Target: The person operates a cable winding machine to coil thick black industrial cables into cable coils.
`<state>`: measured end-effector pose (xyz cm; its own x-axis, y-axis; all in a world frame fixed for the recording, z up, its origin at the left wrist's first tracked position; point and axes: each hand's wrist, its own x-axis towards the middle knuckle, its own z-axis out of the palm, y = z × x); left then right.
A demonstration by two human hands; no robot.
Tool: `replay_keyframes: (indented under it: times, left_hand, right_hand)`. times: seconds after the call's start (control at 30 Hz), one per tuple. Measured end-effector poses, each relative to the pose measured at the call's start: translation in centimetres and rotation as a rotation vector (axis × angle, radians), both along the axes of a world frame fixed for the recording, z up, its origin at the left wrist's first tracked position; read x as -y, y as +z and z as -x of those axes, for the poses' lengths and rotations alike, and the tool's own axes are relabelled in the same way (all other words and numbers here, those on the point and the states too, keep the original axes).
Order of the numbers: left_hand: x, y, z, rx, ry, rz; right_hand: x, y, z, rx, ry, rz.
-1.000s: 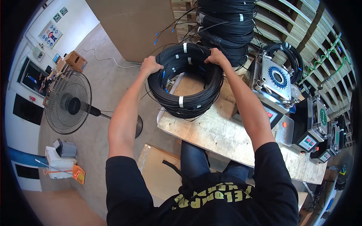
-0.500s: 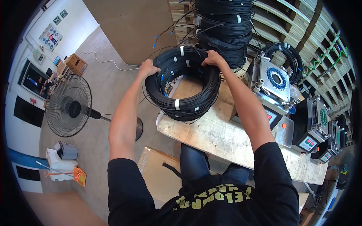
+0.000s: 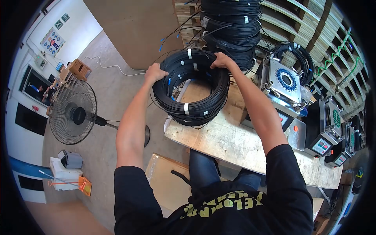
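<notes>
- Evenly matched holds on both sides should keep the black cable coils (image 3: 199, 105) together and level.
- The left hand (image 3: 156, 73) is curled over the rim, narrowly closed.
- The right hand (image 3: 222, 61) pinches the far rim, also narrow.
- The coils are above the wooden table's (image 3: 219, 135) end; whether they touch it, I cannot tell.

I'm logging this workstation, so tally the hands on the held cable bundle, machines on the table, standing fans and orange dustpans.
Hands on the cable bundle: 2
Machines on the table: 3
Standing fan: 1
Orange dustpan: 1
Total: 7
</notes>
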<state>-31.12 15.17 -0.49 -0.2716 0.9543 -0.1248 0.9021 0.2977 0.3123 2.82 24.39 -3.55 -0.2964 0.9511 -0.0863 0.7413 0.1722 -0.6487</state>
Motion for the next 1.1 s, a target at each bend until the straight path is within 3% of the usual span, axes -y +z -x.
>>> replay_keyframes:
  times: [0.13,0.3,0.4,0.53,0.63,0.73,0.77,0.9,1.1]
  left_hand:
    - [2.8,1.4,-2.1,-0.01,-0.049,-0.168]
    - [5.3,0.8,-3.2,-0.117,-0.161,-0.272]
    - [6.5,0.0,-3.1,-0.111,-0.174,-0.305]
    - [10.6,2.3,-5.2,-0.386,-0.191,-0.219]
    - [12.9,6.2,-8.2,-0.521,-0.263,0.016]
    - [14.2,9.4,-11.9,-0.284,-0.356,0.133]
    - [14.5,9.3,-12.5,-0.27,-0.487,0.062]
    - [19.8,13.4,-21.0,-0.182,-0.66,0.072]
    - [23.4,11.1,-31.3,0.212,-1.262,0.183]
  right_hand:
    - [3.0,0.3,0.7,-0.05,-0.087,-0.269]
    - [2.9,0.2,1.0,0.102,-0.086,-0.133]
    - [4.6,0.5,0.6,0.056,-0.116,-0.071]
    - [8.7,0.8,-0.8,-0.106,-0.107,-0.126]
    - [11.7,0.0,-2.6,-0.221,-0.009,-0.221]
    - [15.0,-0.8,-4.9,-0.334,0.092,-0.353]
    - [16.7,-0.8,-6.2,-0.362,0.147,-0.421]
    - [27.2,5.2,-13.8,-0.477,0.272,-0.281]
    - [35.1,3.5,-27.0,-0.347,0.374,-0.178]
